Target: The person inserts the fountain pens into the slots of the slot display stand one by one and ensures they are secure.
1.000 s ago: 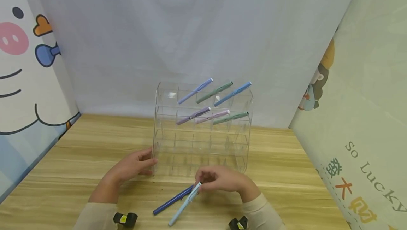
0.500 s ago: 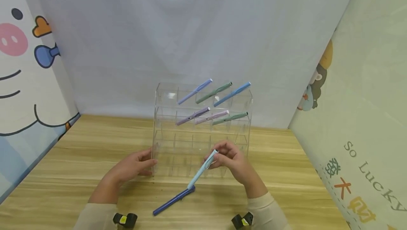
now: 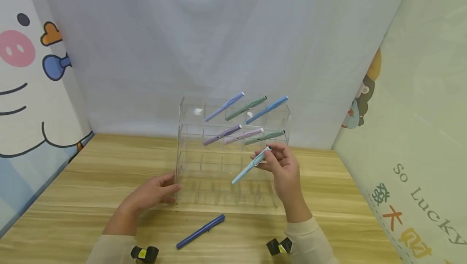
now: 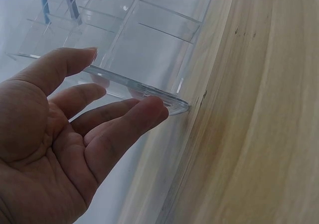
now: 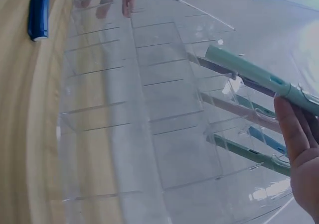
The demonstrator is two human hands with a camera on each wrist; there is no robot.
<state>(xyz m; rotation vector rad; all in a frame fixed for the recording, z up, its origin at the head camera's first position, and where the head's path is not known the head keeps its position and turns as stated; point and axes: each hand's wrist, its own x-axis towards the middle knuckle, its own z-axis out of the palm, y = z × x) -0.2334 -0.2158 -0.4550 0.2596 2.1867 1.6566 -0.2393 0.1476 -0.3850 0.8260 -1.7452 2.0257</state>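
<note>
My right hand pinches a light blue capped pen near its clip end. The pen tilts in front of the clear acrylic pen rack, its other end pointing down and left. In the right wrist view this pen looks mint green. My left hand holds the rack's left side low down, with the thumb at the edge and the fingers against the side panel. On the table before the rack lies a dark blue pen, apart from both hands.
The rack's top tier bears a lavender pen, a green pen and a blue pen. Below them sit a purple pen, a pink pen and another green pen. A pale curtain hangs behind.
My right hand has lifted the light blue pen off the table, up and to the right, to the front of the rack. The left hand stays on the rack's side; the dark blue pen lies still.
</note>
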